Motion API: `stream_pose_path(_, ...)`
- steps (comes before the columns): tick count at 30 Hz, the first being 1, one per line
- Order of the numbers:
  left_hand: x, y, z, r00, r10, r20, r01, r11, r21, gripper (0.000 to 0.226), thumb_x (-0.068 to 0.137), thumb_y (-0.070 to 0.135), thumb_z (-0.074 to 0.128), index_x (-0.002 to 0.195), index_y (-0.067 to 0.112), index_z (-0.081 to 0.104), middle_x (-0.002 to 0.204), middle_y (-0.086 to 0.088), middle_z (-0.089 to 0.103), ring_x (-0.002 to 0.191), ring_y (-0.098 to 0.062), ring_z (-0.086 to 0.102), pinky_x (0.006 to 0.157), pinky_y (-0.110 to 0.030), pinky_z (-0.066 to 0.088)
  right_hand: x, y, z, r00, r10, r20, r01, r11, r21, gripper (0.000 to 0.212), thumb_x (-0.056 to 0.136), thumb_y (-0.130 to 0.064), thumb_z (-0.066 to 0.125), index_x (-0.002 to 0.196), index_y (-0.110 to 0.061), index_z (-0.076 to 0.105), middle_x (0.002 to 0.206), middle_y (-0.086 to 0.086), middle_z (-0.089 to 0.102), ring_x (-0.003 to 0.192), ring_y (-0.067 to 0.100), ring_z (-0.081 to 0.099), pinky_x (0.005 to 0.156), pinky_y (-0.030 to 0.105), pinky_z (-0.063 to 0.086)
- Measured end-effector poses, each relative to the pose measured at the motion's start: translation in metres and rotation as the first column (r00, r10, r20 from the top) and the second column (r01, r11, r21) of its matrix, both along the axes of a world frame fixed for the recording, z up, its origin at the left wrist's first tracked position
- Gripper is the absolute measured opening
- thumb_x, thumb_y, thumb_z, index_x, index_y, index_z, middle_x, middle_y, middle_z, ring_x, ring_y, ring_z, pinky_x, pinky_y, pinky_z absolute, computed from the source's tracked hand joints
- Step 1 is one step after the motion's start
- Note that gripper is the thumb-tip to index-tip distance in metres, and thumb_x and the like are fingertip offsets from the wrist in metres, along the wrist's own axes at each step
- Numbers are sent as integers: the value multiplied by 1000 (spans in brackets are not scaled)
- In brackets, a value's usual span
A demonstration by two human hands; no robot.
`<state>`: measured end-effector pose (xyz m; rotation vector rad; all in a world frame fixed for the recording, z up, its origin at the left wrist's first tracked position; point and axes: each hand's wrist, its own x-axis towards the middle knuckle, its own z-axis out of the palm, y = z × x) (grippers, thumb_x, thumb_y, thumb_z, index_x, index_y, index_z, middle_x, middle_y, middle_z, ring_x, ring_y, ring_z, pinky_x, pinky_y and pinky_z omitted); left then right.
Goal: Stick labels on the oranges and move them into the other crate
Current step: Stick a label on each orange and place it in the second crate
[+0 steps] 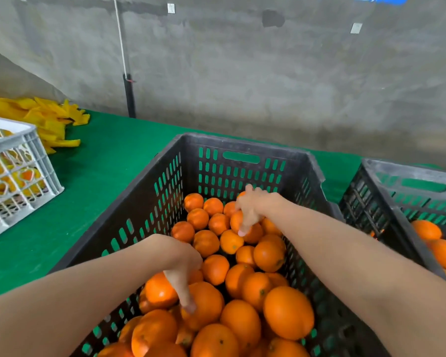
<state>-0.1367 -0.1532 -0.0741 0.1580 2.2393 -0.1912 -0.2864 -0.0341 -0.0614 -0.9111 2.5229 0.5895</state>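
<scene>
both left fingers (183, 289) and right fingers (245, 224) curl round oranges (207, 301) in black crate (242, 143).

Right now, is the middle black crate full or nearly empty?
Partly full: oranges cover the floor of the black crate, heaped at the near end; its far wall is bare above them.

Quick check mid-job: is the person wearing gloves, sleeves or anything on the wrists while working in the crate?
No. The left hand and right hand are bare, with no gloves and no ring showing, though the right hand is blurred. The left forearm and right forearm are uncovered up to the frame edge: no sleeves, watch, bands or cables in view.
</scene>
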Motion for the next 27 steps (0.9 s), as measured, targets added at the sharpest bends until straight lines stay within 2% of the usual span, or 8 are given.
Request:
stream_pose_path(3, 3, -1, 3, 996, 89, -6, -89, 996, 9, 95, 77, 63, 63, 150, 19, 21, 151, -10, 31, 127, -34, 45, 69, -28, 51, 35, 19, 52, 960, 152, 234, -146, 988, -42, 73, 74, -59, 68, 135, -26, 45, 123, -1, 45, 121, 27, 44, 97, 41, 43)
stream_pose_path(8, 14, -9, 25, 985, 159, -63, -158, 987, 32, 88, 77, 58, 66, 148, 21, 28, 146, -12, 38, 122, -34, 51, 84, -33, 53, 118, 79, 89, 785, 373, 495, -310, 928, -209, 54, 72, -57, 70, 117, -31, 58, 121, -12, 58, 114, 20, 51, 98, 45, 42)
stream_pose_path(10, 23, -2, 39, 985, 6, -173, -1, 1000, 28, 77, 79, 56, 66, 142, 22, 39, 137, -4, 47, 123, -26, 49, 96, -32, 45, 145, 97, 85, 766, 429, 478, -330, 902, -279, 52, 76, -50, 70, 113, -15, 62, 115, 3, 65, 106, 31, 55, 93, 51, 43)
stream_pose_path(13, 42, 20, 53, 992, -13, -127, 38, 980, 197, 63, 79, 49, 70, 133, 25, 49, 117, 6, 58, 112, -20, 56, 96, -32, 47, 163, 109, 77, 786, 434, 440, -223, 863, -453, 22, 86, -24, 67, 101, -8, 68, 102, 2, 66, 96, 21, 59, 88, 44, 45)
stream_pose_path(17, 70, 57, 49, 992, -59, -111, 83, 971, 226, 57, 80, 42, 71, 131, 26, 51, 120, 2, 61, 111, -21, 57, 95, -38, 48, 176, 112, 71, 837, 322, 442, -241, 943, -229, 35, 88, -22, 64, 122, -17, 58, 110, -6, 57, 79, 1, 46, 63, 9, 37)
stream_pose_path(20, 84, 68, 47, 975, -68, -213, 106, 980, 170, 45, 85, 28, 67, 127, 20, 55, 121, 0, 59, 108, -25, 57, 91, -45, 51, 183, 113, 66, 878, 262, 400, -181, 956, -230, 42, 87, -21, 65, 126, -20, 53, 106, -9, 51, 88, 8, 46, 61, 17, 35)
stream_pose_path(24, 100, 72, 44, 950, 22, -312, 2, 997, 76, 24, 86, 17, 54, 108, 20, 61, 108, -3, 58, 102, -28, 56, 88, -47, 52, 191, 114, 64, 926, 213, 311, -136, 958, -251, 50, 84, -12, 65, 130, -21, 46, 128, 7, 51, 107, 26, 53, 84, 43, 49)
stream_pose_path(27, 110, 84, 53, 937, 75, -340, -34, 992, 124, 19, 87, 8, 49, 99, 12, 63, 99, -8, 63, 92, -30, 60, 80, -40, 54, 201, 110, 47, 958, 147, 246, -82, 964, -253, 63, 85, -13, 62, 140, -22, 33, 124, 10, 52, 107, 30, 52, 82, 40, 46)
